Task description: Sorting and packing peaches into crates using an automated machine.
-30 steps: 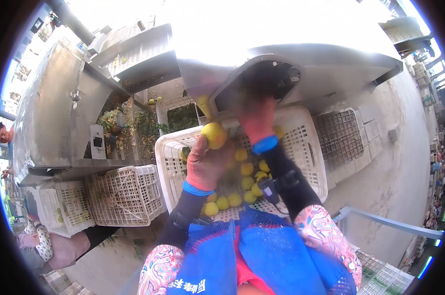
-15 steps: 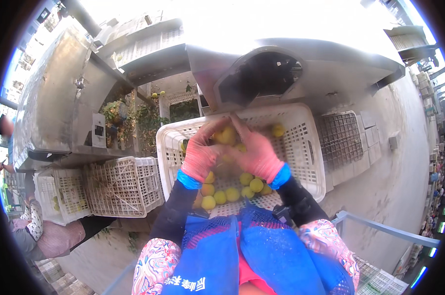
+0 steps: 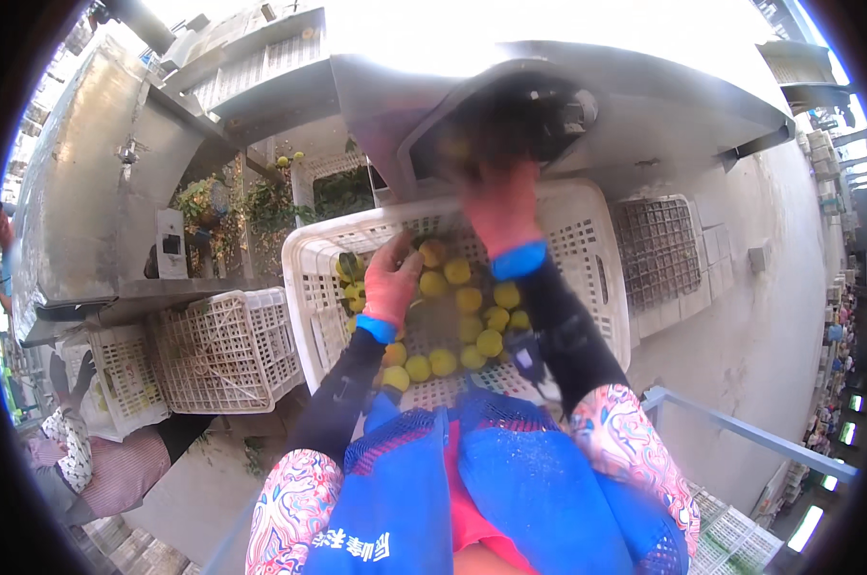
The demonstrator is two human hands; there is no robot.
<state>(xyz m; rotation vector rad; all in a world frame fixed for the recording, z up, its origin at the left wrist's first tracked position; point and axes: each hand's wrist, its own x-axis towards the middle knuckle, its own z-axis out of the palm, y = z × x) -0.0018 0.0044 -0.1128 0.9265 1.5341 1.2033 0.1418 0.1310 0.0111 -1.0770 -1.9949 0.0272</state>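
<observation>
- The left hand [image 3: 391,283], in a pink glove, is over the left part of the fruit crate; its fingers are half-open and loosely curved, and I see no fruit inside them.
- The right hand [image 3: 505,211], gloved also, reaches to the far side, into the dark opening [image 3: 553,105] of the metal housing [image 3: 663,125]. Its fingers are blurred in shadow, so I cannot tell whether they grip something.
- The nearest peach-like fruit [image 3: 432,253] lies just to the right of the left hand, which is nearer to it. It is round, without any long axis.
- The white plastic crate [image 3: 572,203] is long from left to right, below both hands; many yellow fruits lie loose in it.
- Further left stands another white crate [image 3: 227,355]; on the far left, a smaller crate [image 3: 304,184] holds green leaves.
</observation>
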